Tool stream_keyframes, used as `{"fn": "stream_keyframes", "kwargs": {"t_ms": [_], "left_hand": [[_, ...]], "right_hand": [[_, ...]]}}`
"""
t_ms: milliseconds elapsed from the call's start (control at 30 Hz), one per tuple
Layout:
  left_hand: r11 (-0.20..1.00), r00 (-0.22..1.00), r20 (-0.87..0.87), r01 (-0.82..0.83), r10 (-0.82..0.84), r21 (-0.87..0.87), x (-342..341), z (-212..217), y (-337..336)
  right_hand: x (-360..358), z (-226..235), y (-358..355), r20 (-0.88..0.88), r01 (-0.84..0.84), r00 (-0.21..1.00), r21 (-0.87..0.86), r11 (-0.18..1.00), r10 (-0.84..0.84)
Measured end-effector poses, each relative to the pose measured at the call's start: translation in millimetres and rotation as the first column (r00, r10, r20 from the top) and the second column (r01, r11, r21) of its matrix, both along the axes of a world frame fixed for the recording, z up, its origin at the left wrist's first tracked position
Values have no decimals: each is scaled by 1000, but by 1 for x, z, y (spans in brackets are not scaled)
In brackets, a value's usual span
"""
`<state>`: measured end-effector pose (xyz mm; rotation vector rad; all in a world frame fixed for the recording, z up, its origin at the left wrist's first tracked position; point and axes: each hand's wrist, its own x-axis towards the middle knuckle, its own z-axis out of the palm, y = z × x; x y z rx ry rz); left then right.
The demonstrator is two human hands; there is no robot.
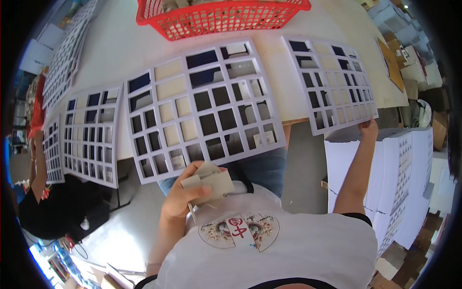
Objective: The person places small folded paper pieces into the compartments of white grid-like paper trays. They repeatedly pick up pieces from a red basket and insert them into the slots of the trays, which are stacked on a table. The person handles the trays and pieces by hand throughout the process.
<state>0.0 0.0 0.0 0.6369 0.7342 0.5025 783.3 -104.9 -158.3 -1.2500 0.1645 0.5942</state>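
Low in front of my body, my left hand (185,193) is closed around a bunch of small beige-grey card pieces (219,184); a thin strip sticks out below them. Just beyond it lies a large white grid frame (270,98), its many windows showing dark blue, black, cream and grey. My right arm reaches out to the right. There my right hand (368,129) grips the lower right corner of a second white grid frame (302,89), which overhangs the table's front edge. Its fingertips are partly hidden by the frame.
A red plastic basket (226,23) filled with pieces stands at the back of the table (113,41). More grid frames (117,103) lie to the left, near a co-worker in black (62,207). Tall stacks of white frames (356,168) rise beside my right arm.
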Motion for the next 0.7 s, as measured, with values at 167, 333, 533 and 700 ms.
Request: {"fn": "stream_keyframes", "kwargs": {"t_ms": [167, 333, 533, 700], "left_hand": [[977, 985, -57, -169, 162, -127, 11, 4, -5], [974, 974, -96, -213, 205, -78, 18, -6, -2], [975, 939, -261, -219, 224, 48, -2, -5, -9], [963, 946, -196, -268, 258, -29, -43, -28, -30]], "right_hand": [[-209, 78, 57, 920, 804, 33, -256, 537, 389], [-496, 145, 80, 355, -906, 202, -286, 312, 913], [-574, 138, 79, 259, -940, 31, -320, 116, 966], [-590, 134, 131, 389, -951, 83, -244, 190, 917]]}}
